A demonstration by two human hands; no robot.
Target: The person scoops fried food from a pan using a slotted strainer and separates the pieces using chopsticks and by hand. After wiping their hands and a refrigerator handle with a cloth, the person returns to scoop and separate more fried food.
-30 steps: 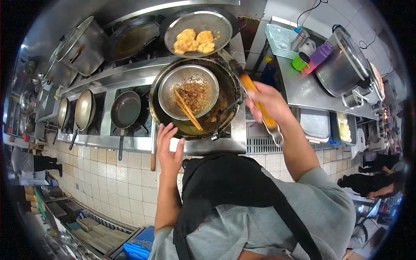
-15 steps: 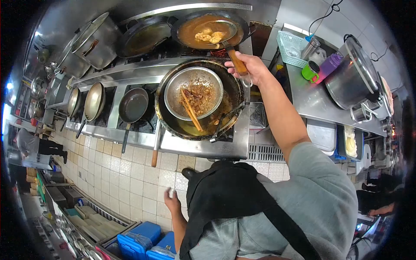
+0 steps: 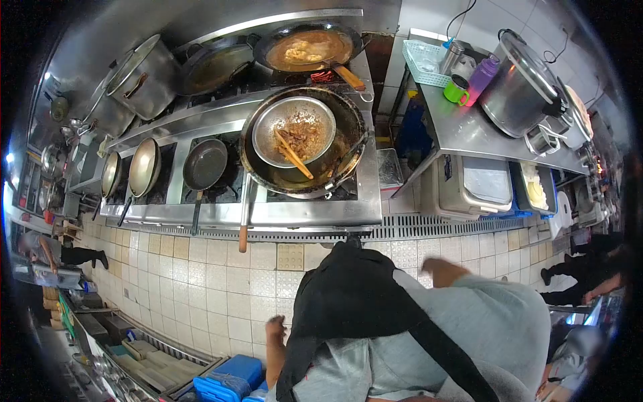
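My left hand (image 3: 275,328) hangs low beside the black apron (image 3: 348,295), its fingers loosely apart and holding nothing. On the other side, my right hand (image 3: 441,271) is over the floor in front of my body, smeared by motion; its fingers cannot be made out. A wooden-handled ladle (image 3: 349,78) leans in the rear wok (image 3: 261,50) of brown liquid, pale yellow pieces at its bowl end. Nearer me, a large blackened wok (image 3: 355,120) holds a metal bowl (image 3: 260,137) of brown fried bits. Wooden tongs or chopsticks (image 3: 293,154) lie in that bowl.
Several pans, including a dark frying pan (image 3: 205,165), stand on the stove's left. A wooden-handled utensil (image 3: 243,234) overhangs the front edge. At right, a steel table (image 3: 455,127) carries a large pot (image 3: 516,87), bottles and a basket (image 3: 425,63). Other people stand at both sides.
My right hand has let go of the ladle and drawn back from the stove to my side. The ladle now rests in the rear wok. My body has moved back from the stove.
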